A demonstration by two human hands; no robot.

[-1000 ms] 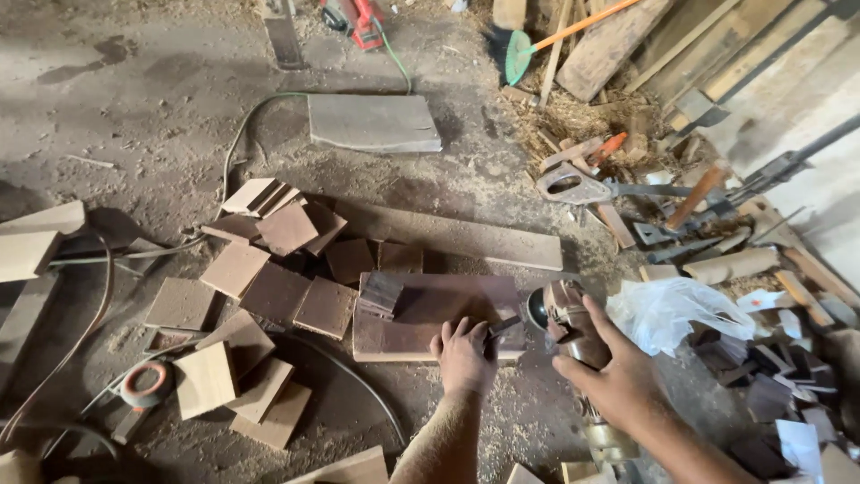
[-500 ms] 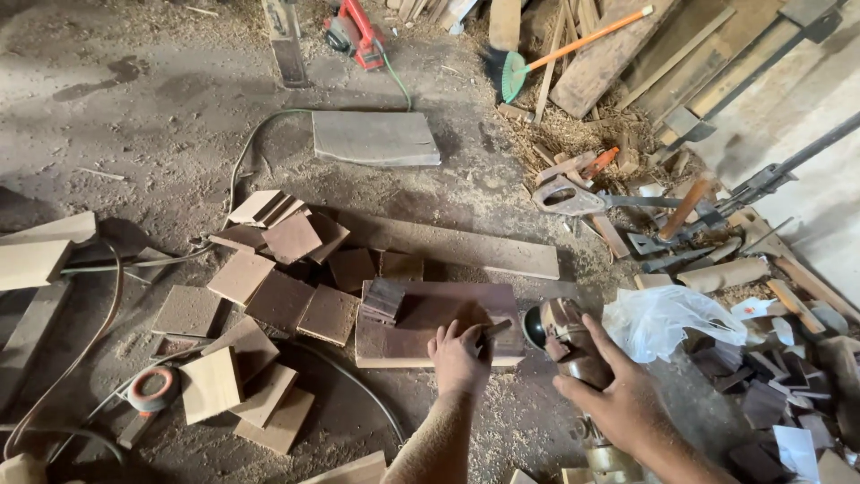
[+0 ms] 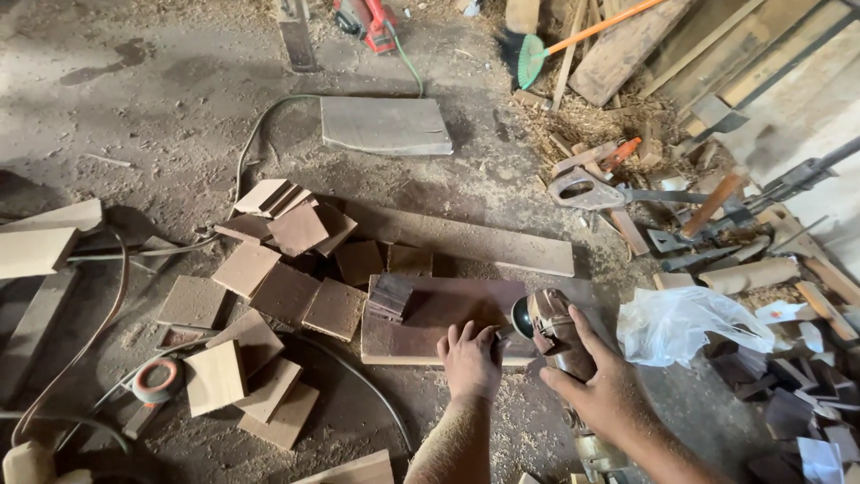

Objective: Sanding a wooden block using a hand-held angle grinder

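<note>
My left hand lies palm down on the near right part of a dark reddish wooden board on the dusty floor. My right hand grips the body of a worn angle grinder, its disc end at the board's right edge, close to my left fingers. A small dark wood block rests on the board's left part. Whether the disc touches the board I cannot tell.
Several square wood tiles lie scattered to the left, crossed by a black cable. A long plank lies behind the board. A white plastic bag, a hand saw, tools and offcuts crowd the right.
The view has shifted slightly. My right hand with the grinder has come in closer to the board's right edge; my left hand stays on the board.
</note>
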